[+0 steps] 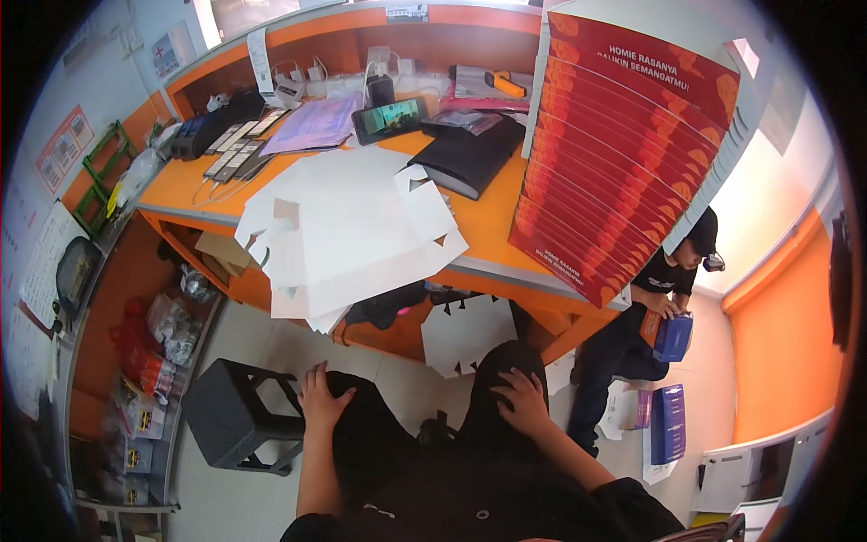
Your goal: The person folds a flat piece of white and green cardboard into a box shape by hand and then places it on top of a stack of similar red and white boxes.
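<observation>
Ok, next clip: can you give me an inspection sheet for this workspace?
Surface: orange desk top, largely covered.
Job's things: left hand and right hand each rest flat on a black-trousered knee, holding nothing; nearest is a flat white die-cut cardboard sheet leaning under the desk.
Clutter: heap of flat white carton blanks, tall stack of red flat cartons, black folder, propped phone.
Fingers: spread, open on both hands.
Cables: white chargers and leads at the back shelf.
Surroundings: black plastic stool; a crouching person in black holding a blue box.
</observation>
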A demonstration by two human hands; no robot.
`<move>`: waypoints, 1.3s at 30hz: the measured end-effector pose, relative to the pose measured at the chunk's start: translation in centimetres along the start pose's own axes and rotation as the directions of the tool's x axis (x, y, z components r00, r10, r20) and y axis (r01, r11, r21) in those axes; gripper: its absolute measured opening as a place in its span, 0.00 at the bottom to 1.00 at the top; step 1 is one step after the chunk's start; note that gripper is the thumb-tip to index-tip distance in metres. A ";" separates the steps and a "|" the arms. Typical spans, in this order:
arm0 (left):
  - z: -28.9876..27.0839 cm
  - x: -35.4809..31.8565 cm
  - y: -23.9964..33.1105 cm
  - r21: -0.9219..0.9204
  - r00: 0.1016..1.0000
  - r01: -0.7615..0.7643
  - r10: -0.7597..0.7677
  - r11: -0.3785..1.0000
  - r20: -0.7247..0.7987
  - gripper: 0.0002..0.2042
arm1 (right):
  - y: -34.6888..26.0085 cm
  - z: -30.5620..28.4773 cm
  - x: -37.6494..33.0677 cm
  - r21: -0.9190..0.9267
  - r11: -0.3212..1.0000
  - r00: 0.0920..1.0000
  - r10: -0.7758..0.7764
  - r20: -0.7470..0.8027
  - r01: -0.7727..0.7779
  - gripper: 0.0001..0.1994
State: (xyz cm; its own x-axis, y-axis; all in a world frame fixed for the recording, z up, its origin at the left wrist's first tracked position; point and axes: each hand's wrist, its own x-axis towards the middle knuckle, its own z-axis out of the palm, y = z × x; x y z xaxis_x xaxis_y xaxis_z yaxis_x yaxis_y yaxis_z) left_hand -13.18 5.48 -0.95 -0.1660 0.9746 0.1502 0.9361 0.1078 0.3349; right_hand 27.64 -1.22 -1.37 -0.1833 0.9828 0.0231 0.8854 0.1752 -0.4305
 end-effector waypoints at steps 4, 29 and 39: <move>3.6 -0.7 -3.3 0.060 0.951 0.126 -0.138 0.990 0.276 0.40 | -0.1 0.1 -0.1 -0.014 1.000 1.000 0.004 -0.030 -0.005 0.18; -8.8 -1.0 8.4 0.306 0.724 -0.462 0.554 0.832 -0.412 0.19 | 0.9 1.1 0.6 -0.008 1.000 1.000 -0.027 -0.004 0.027 0.16; -9.8 -0.8 9.6 -0.078 0.726 -0.627 0.546 0.775 -0.417 0.14 | 0.8 0.8 0.0 0.036 0.999 1.000 -0.007 0.003 0.007 0.15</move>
State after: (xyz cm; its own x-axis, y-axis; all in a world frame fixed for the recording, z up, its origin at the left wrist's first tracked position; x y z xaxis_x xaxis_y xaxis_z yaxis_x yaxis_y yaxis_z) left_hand -7.08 3.81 11.27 0.2614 0.6849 0.6801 0.8053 -0.5432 0.2375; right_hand 28.00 -1.16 -2.40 -0.1909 0.9813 0.0234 0.8681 0.1799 -0.4626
